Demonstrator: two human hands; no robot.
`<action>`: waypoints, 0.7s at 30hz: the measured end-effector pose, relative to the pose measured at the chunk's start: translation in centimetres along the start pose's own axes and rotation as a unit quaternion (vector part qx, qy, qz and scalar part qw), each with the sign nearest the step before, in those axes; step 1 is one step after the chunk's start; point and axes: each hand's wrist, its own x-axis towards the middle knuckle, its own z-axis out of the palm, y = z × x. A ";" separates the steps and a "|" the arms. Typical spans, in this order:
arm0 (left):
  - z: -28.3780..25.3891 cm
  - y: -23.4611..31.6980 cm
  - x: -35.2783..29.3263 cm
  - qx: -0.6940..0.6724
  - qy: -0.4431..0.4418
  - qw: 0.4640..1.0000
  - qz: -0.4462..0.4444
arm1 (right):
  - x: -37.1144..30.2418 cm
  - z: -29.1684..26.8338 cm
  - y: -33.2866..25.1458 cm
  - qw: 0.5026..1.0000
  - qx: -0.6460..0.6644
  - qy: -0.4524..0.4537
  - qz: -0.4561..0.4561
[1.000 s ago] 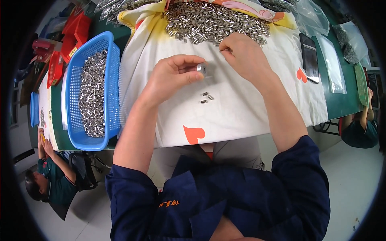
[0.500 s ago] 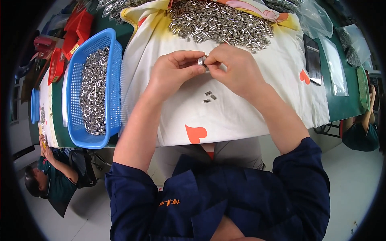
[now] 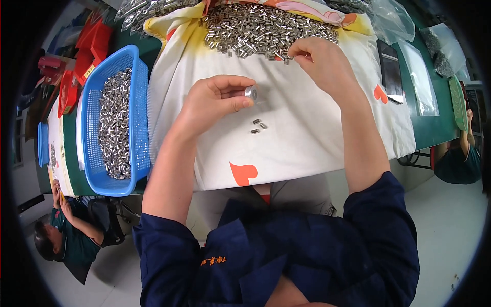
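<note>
My left hand [image 3: 215, 102] pinches a round, silvery metal ring-like piece [image 3: 251, 92] between thumb and fingers, above the white cloth. At the near edge of a heap of small metal cylinders [image 3: 255, 33], my right hand [image 3: 323, 61] has its thumb and forefinger drawn together. One small cylinder [image 3: 287, 60] is right at these fingertips; whether they grip it is hard to make out. Three loose cylinders [image 3: 255, 131] lie on the cloth, nearer to me than my left hand.
Left of the cloth [image 3: 307, 148] stands a blue plastic basket [image 3: 134, 128] holding many metal cylinders. Red bins [image 3: 94, 43] are farther left. A dark phone [image 3: 391, 74] and clear plastic bags [image 3: 419, 82] lie on the right. Co-workers [image 3: 76, 230] sit at both sides.
My right hand has left the round metal piece and moved away and to the right, to the heap's edge. My left hand still holds the piece, slightly lower in the picture.
</note>
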 end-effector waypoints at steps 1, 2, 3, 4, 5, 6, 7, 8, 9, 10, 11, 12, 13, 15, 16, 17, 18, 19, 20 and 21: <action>0.0 -0.1 0.1 -0.006 -0.006 1.000 0.006 | 0.0 0.2 0.2 0.999 -0.027 -0.017 -0.002; 0.0 -0.2 0.1 -0.013 -0.011 1.000 0.013 | -0.1 0.3 0.4 0.998 -0.054 -0.034 -0.005; 0.0 -0.2 0.1 -0.013 -0.011 1.000 0.012 | -0.1 0.8 0.4 0.998 -0.053 -0.034 -0.004; -0.1 -0.3 0.0 -0.012 -0.011 1.000 0.018 | -0.1 1.2 0.4 0.998 -0.058 -0.031 -0.019; -0.1 -0.3 0.0 -0.012 -0.011 1.000 0.025 | -0.2 1.5 0.4 0.997 -0.063 -0.028 -0.035; -0.1 -0.2 0.0 -0.012 -0.010 1.000 0.025 | -0.2 1.5 0.4 0.997 -0.062 -0.028 -0.036; 0.0 0.0 0.1 -0.011 -0.010 1.000 0.016 | -0.2 1.5 0.4 0.997 -0.060 -0.036 -0.028; 0.0 0.1 0.1 -0.009 -0.009 1.000 0.007 | -0.3 1.4 0.3 0.997 -0.057 -0.044 -0.020; -0.1 0.1 0.1 -0.008 -0.006 1.000 0.007 | -0.3 1.5 -0.3 0.997 -0.055 -0.044 -0.023; -0.2 0.0 0.1 -0.022 -0.003 1.000 0.013 | -0.4 1.6 -1.1 0.999 0.005 -0.039 -0.021; -0.3 -0.1 0.1 -0.037 0.000 0.999 0.019 | -0.6 1.5 -2.0 0.997 0.065 -0.033 -0.018; -0.3 -0.2 0.2 -0.037 0.002 0.999 0.019 | -0.8 1.3 -2.8 0.997 0.066 -0.034 -0.019; -0.4 -0.4 0.3 -0.059 0.009 0.998 0.031 | -1.0 1.1 -3.7 0.983 0.173 -0.065 0.004; -0.3 -0.4 0.4 -0.080 0.016 0.996 0.042 | -1.0 1.4 -4.2 0.956 0.278 -0.095 0.028; -0.2 -0.4 0.4 -0.091 0.019 0.994 0.049 | -1.2 1.9 -4.0 0.955 0.285 -0.080 0.000; -0.2 -0.4 0.4 -0.102 0.022 0.993 0.056 | -1.3 2.2 -4.0 0.954 0.291 -0.066 -0.028; -0.3 -0.5 0.4 -0.102 0.023 0.993 0.055 | -1.3 2.2 -4.2 0.954 0.292 -0.067 -0.029; -0.4 -0.7 0.5 -0.098 0.022 0.993 0.056 | -1.3 2.1 -4.4 0.957 0.280 -0.070 -0.012; -0.5 -0.8 0.4 -0.094 0.020 0.994 0.057 | -1.4 2.1 -4.6 0.961 0.268 -0.074 0.005; -0.4 -0.7 0.5 -0.094 0.020 0.994 0.057 | -1.5 2.1 -4.6 0.961 0.268 -0.074 0.006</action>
